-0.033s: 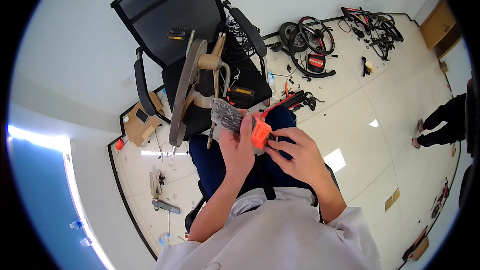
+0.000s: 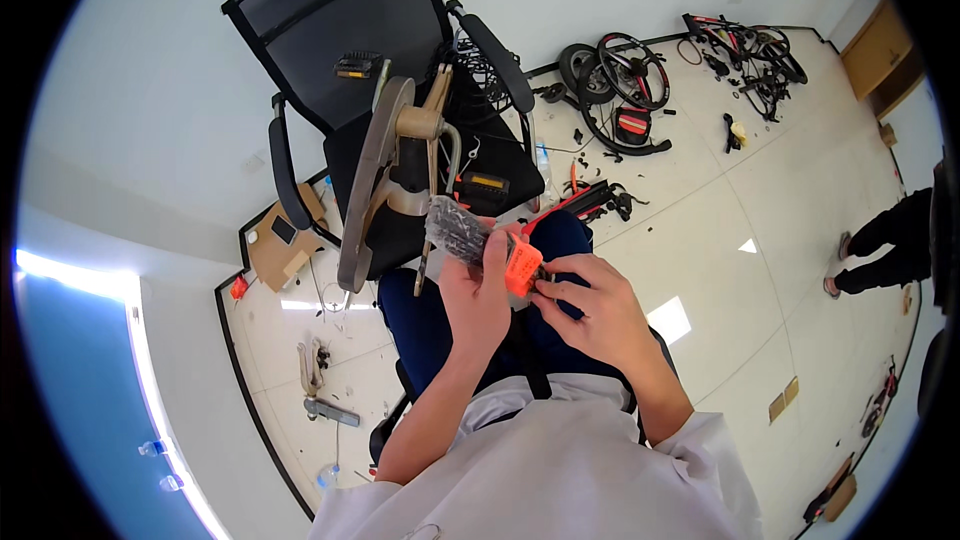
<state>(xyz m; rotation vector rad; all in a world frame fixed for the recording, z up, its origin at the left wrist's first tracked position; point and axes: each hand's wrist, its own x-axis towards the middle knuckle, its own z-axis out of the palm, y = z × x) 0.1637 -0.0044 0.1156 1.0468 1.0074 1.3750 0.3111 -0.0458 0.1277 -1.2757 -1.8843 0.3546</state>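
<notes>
In front of my lap I hold a dark part in crinkled clear plastic wrap (image 2: pixel 458 230) with a bright orange label (image 2: pixel 522 268). My left hand (image 2: pixel 477 290) is closed round its middle, the thumb along the top. At the label end, my right hand (image 2: pixel 590 310) pinches the wrapping between thumb and fingers. The part's exact kind is hidden by the plastic. Just beyond my hands, a grey and tan curved frame assembly (image 2: pixel 375 180) stands against the black chair (image 2: pixel 345 15). Two black pedals with amber reflectors, one upper (image 2: pixel 357 66) and one lower (image 2: pixel 484 188), are near it.
Bicycle wheels (image 2: pixel 632 70) and a red-black bag (image 2: pixel 632 125) lie on the floor by the far wall, with bicycle frame parts (image 2: pixel 745 50) further right. Cardboard (image 2: pixel 275 258), a hammer-like tool (image 2: pixel 330 412) and a bottle (image 2: pixel 328 477) are at left. A person's legs (image 2: pixel 885 245) show at right.
The plastic-wrapped part has shifted very slightly to the right at its far end. Both hands keep their grip, and the surroundings look the same.
</notes>
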